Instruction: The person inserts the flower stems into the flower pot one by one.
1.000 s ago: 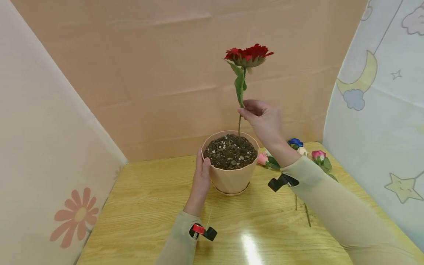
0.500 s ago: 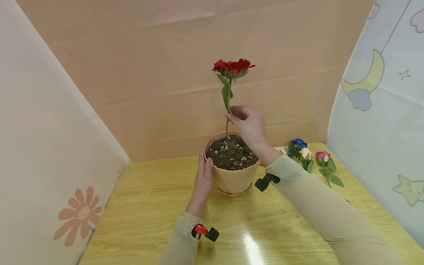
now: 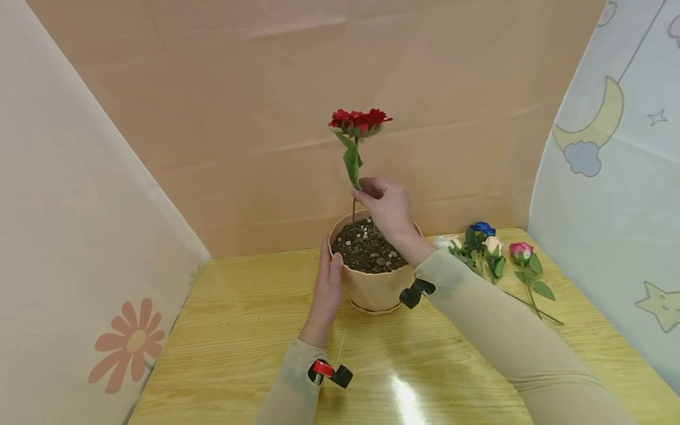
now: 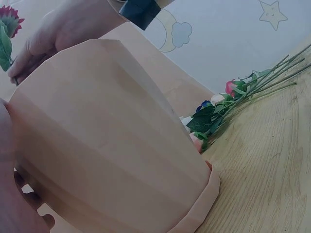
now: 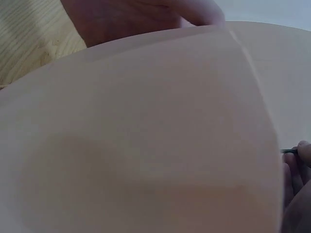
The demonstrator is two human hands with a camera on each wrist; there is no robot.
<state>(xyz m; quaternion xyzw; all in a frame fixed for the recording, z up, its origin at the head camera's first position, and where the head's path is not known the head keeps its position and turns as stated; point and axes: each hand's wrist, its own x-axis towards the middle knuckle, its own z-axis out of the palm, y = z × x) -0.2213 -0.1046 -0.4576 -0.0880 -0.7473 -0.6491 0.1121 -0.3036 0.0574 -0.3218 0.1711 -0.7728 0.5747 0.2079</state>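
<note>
- Head view: the right hand (image 3: pixel 390 209) pinches the stem (image 3: pixel 354 208) of the red flower (image 3: pixel 360 123) between thumb and fingers, below the leaf.
- That flower stands nearly upright over the back left part of the pot (image 3: pixel 374 290); its stem reaches down to the soil (image 3: pixel 366 251), though how deep it sits cannot be told.
- The left hand (image 3: pixel 325 289) rests against the pot's left side, thumb near the rim, apart from the right hand.
- The pot stands on its saucer (image 3: pixel 372 311) on the table (image 3: pixel 239 307); a blue rose (image 3: pixel 482 229), a cream rose (image 3: pixel 493 247) and a pink rose (image 3: pixel 521 252) lie to the right.
- Setting the stem into the soil appears to be the step in hand.
- The next move probably calls for straight downward pressure, the pot held steady, and a check that the flower stands before letting go.
</note>
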